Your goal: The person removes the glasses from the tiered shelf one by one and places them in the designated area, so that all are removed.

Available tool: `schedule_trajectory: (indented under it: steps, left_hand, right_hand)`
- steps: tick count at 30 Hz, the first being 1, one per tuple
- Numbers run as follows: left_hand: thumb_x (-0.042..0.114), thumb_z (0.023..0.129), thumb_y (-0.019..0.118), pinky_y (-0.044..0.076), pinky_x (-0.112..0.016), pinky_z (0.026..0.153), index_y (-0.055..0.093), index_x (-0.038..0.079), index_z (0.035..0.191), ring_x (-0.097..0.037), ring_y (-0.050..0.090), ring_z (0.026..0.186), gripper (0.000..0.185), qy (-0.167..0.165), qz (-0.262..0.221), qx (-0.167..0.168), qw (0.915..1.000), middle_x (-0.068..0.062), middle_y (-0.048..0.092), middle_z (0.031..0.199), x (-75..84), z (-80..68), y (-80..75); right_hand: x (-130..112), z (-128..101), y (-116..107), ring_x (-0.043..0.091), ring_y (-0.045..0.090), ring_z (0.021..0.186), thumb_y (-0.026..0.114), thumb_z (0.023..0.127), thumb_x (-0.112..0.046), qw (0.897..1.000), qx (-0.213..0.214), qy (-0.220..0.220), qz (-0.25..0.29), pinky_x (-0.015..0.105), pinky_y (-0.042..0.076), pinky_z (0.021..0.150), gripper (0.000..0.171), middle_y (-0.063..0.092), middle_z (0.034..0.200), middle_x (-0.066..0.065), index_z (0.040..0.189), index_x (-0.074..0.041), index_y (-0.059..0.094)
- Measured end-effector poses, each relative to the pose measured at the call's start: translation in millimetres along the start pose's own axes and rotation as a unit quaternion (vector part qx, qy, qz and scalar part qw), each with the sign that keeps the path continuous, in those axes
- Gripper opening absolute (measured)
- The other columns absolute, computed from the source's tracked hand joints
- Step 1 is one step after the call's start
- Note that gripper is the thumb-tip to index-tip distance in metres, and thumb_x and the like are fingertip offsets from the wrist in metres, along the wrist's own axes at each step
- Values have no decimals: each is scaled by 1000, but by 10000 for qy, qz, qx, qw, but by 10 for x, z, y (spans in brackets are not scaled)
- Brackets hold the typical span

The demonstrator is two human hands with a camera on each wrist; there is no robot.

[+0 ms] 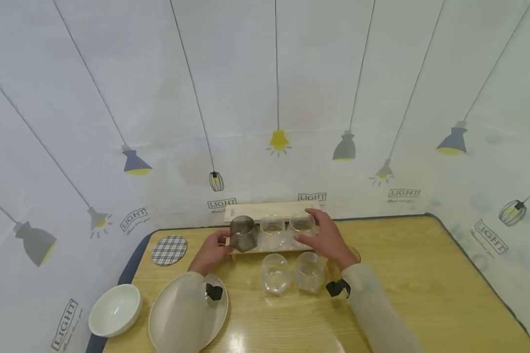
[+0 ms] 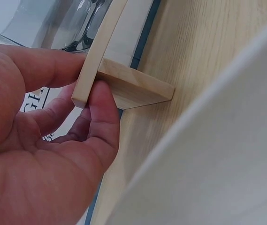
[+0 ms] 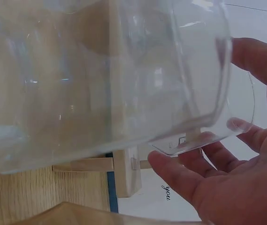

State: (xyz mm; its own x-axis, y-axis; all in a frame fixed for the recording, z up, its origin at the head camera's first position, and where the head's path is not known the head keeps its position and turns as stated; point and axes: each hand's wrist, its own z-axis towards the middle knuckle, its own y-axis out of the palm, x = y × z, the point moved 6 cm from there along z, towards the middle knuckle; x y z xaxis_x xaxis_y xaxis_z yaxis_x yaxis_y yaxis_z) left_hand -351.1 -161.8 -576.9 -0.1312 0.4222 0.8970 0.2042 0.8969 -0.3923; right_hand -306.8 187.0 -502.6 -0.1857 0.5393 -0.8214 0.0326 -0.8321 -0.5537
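A wooden rack [image 1: 257,211] stands against the back wall, carrying a dark smoky glass [image 1: 243,234] at its left, a clear glass [image 1: 272,230] in the middle and another clear glass [image 1: 302,226] at its right. My left hand [image 1: 211,252] pinches the left end of the rack's board [image 2: 100,47] between thumb and fingers, beside the smoky glass. Around the right-hand glass curls my right hand [image 1: 329,238], thumb in front and fingers behind. In the right wrist view, a large clear glass [image 3: 91,108] overlaps much of the rack.
Two clear glasses [image 1: 276,274] [image 1: 309,272] stand on the table in front of the rack. An amber glass [image 1: 356,253] is partly hidden by my right wrist. To the left are a checked coaster [image 1: 170,250], a large plate [image 1: 216,314] under my left sleeve and a white bowl [image 1: 115,310].
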Motion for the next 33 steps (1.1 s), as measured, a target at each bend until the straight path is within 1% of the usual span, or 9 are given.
schedule_trajectory:
  steps: [2, 6, 10, 14, 21, 27, 29, 33]
  left_hand:
    - [6, 94, 69, 54, -47, 103, 59, 7, 144, -35, 57, 130, 50, 33, -47, -17, 10000, -19, 63, 138, 7, -15, -9]
    - [6, 95, 69, 53, -49, 107, 59, 6, 143, -36, 57, 130, 50, 34, -35, 30, 10000, -20, 63, 139, 28, -33, -27]
    - [6, 95, 69, 53, -48, 106, 59, 6, 143, -35, 58, 129, 50, -9, 13, 61, 10000, -19, 63, 138, 32, -47, -31]
    - [6, 94, 70, 54, -48, 105, 59, 6, 143, -35, 57, 130, 51, -24, -28, 36, 10000, -19, 63, 138, 39, -53, -17]
    - [7, 94, 70, 50, -52, 111, 59, 7, 144, -37, 56, 133, 50, -12, 4, -19, 10000, -19, 62, 140, 55, -54, 5]
    - [7, 95, 70, 51, -52, 110, 60, 7, 143, -36, 57, 133, 50, 56, 26, -8, 10000, -18, 63, 141, 82, -58, 11]
    - [8, 95, 70, 51, -52, 110, 60, 8, 143, -36, 57, 132, 49, 37, 43, -8, 10000, -18, 63, 141, 82, -59, 7]
    - [9, 95, 70, 51, -52, 110, 60, 9, 143, -36, 56, 133, 49, -11, 58, 2, 10000, -17, 62, 141, 70, -60, -5]
  right_hand:
    - [-35, 24, 13, 45, 51, 138, 85, 89, -42, 9997, -7, -51, -222, 64, 48, 108, 90, 44, 160, 21, 161, -10, 41]
    - [-62, 61, 28, 42, 54, 130, 85, 89, -42, 9987, -21, -55, -496, 63, 50, 104, 88, 49, 154, 22, 158, -7, 44]
    - [-42, 71, 32, 41, 55, 128, 85, 88, -43, 9986, -38, 21, -533, 61, 50, 104, 86, 50, 151, 21, 156, -8, 46]
    - [-9, 67, 15, 41, 55, 131, 86, 87, -45, 9986, -4, 57, -523, 61, 50, 106, 87, 50, 152, 20, 156, -9, 46]
    - [-18, 16, -71, 45, 51, 139, 87, 86, -42, 9992, 66, 121, -364, 63, 48, 108, 87, 47, 158, 18, 157, -13, 46]
    - [-133, -103, -189, 44, 47, 146, 87, 86, -46, 9999, 74, 103, -88, 64, 51, 108, 90, 44, 164, 14, 159, -17, 43]
    - [-187, -148, -220, 43, 44, 149, 87, 86, -47, 10000, 63, 41, 30, 63, 52, 108, 91, 44, 165, 13, 159, -18, 43]
    - [-297, -219, -250, 38, 40, 153, 89, 85, -44, 9996, 82, -165, 227, 61, 54, 107, 89, 46, 164, 9, 158, -17, 45]
